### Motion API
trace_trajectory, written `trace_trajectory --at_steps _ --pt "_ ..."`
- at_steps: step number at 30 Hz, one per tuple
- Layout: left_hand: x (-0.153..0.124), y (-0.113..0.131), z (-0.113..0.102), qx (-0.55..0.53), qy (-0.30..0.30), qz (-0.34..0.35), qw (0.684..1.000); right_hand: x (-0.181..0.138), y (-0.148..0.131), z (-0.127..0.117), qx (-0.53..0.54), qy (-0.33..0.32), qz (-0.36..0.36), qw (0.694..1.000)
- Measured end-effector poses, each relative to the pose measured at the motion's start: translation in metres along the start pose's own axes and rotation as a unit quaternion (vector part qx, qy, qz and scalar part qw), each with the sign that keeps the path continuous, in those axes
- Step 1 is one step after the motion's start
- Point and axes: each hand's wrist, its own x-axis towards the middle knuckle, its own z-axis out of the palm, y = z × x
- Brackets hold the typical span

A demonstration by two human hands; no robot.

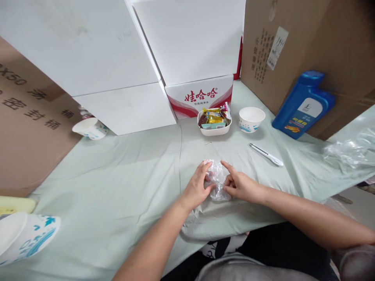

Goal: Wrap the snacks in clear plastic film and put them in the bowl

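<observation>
A crumpled piece of clear bubble wrap (219, 192) lies on the green cloth in front of me, between my hands. My left hand (197, 186) grips its left side, fingers curled over the top edge and thumb on the near part. On the other side, my right hand (245, 187) holds the wrap's right edge between thumb and bent fingers, its index finger stretched forward. Something reddish shows faintly through the plastic near my left fingers; its kind is unclear.
Beyond the wrap stand a white tub of wrapped snacks (215, 132), a paper bowl (250, 119) and a utility knife (266, 154). A blue bottle (303, 105) leans on a cardboard box (295, 50). More paper bowls lie left; white boxes (190, 43) line the back.
</observation>
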Motion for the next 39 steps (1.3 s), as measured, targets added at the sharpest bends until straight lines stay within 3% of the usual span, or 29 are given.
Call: trace_trajectory --at_steps 5,11,14,18,23,30,36,39 --pt "0.0 0.0 -0.001 0.076 0.003 0.045 0.996 -0.005 -0.006 -0.003 -0.109 -0.002 -0.068 0.992" --pt "0.003 0.002 0.0 0.091 0.005 0.039 0.995 -0.004 -0.006 -0.004 -0.246 -0.018 -0.011 0.969" --pt "0.003 0.003 0.001 0.108 0.0 0.035 0.994 -0.001 -0.002 -0.009 -0.285 0.039 -0.019 0.958" --pt "0.001 0.003 0.0 0.126 0.005 0.059 0.99 0.004 0.008 -0.014 -0.282 0.122 -0.073 0.949" --pt "-0.001 0.003 0.0 0.134 0.034 0.078 0.987 0.012 0.019 -0.006 -0.31 0.139 -0.173 0.924" --pt "-0.002 0.006 -0.002 0.14 0.067 0.094 0.983 0.017 0.026 0.0 -0.377 0.167 -0.177 0.894" --pt "-0.001 0.005 -0.003 0.147 0.115 0.089 0.978 0.013 0.019 -0.003 -0.322 0.231 -0.245 0.885" --pt "-0.001 0.002 -0.001 0.166 0.111 0.074 0.977 0.01 0.015 -0.003 -0.302 0.203 -0.301 0.881"
